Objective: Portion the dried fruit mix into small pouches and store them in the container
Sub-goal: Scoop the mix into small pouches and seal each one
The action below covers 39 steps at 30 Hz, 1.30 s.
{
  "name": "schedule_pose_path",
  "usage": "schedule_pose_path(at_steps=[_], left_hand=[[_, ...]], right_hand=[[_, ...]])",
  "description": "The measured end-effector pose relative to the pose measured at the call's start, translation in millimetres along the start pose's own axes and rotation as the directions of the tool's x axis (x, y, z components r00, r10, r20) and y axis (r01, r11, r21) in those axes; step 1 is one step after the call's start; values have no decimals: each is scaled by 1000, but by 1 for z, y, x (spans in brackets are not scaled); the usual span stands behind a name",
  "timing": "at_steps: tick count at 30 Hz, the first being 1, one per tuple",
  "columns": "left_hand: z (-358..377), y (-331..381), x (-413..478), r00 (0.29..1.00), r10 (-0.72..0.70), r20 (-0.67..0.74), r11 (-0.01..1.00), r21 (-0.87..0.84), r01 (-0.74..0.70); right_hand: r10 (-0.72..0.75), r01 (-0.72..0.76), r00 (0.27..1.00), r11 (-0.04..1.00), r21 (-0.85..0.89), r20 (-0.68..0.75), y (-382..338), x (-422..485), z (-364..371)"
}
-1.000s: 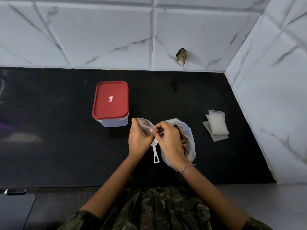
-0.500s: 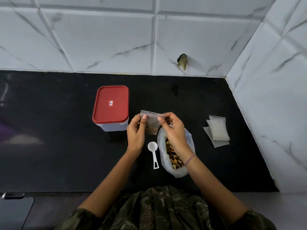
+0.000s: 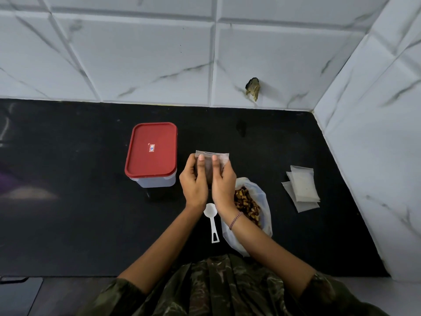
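A small clear pouch (image 3: 222, 156) is held upright over the black counter, just right of the container. My left hand (image 3: 193, 183) and my right hand (image 3: 224, 182) both grip it, thumbs pressed side by side on its front near the top edge. The pouch looks dark inside; its contents are hard to make out. An open plastic bag of dried fruit mix (image 3: 249, 205) lies below my right hand. A white scoop (image 3: 211, 216) lies flat between my wrists. The clear container with a red lid (image 3: 151, 150) stands shut to the left.
A stack of flat pouches (image 3: 301, 188) lies at the right, near the tiled side wall. The black counter (image 3: 68, 201) stretches far to the left. A dark flat object (image 3: 16, 293) sits at the bottom left corner.
Both hands lifted the pouch from above the bag and scoop to beside the container, then slid their thumbs together toward its middle. The scoop now lies uncovered.
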<state>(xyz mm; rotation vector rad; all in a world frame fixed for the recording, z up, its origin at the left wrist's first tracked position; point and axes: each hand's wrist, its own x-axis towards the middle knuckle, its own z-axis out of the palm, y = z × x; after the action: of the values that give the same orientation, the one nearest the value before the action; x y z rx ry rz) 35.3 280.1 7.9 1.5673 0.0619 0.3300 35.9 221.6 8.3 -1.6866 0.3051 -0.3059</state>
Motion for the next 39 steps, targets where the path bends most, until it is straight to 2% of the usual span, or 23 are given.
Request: schedule_pose_path(at_steps=[11,14,20,22,25,27,33,35,39], left_hand=[[13,-19,20,986,-16,-166,974,220,53],[15,-24,22,987,-29,-159,965,254,69],[20,-27,24,984,-96,-151,974,192,124],[19,-31,27,980,-115,-164,974,175,144],[15,-34,36,979,-126,-157,974,169,153],[14,-33,40,983,-126,-136,975,167,148],[17,-33,51,985,-128,-113,956,249,153],[15,-38,56,975,-198,-99,930,294,219],[16,-48,53,938,-342,-51,899,273,343]], right_hand=[[-198,173,976,960,-219,-95,11,23,13],[-147,124,984,971,-206,-105,16,28,15],[85,-97,986,992,-79,-143,20,36,14],[69,-82,992,988,-130,-102,23,37,14],[-39,43,999,965,-259,23,30,35,13],[-53,67,997,955,-288,55,31,37,12],[35,-33,999,962,-271,4,32,57,18],[59,-55,998,948,-312,2,31,66,23],[101,-89,995,928,-361,14,26,90,29]])
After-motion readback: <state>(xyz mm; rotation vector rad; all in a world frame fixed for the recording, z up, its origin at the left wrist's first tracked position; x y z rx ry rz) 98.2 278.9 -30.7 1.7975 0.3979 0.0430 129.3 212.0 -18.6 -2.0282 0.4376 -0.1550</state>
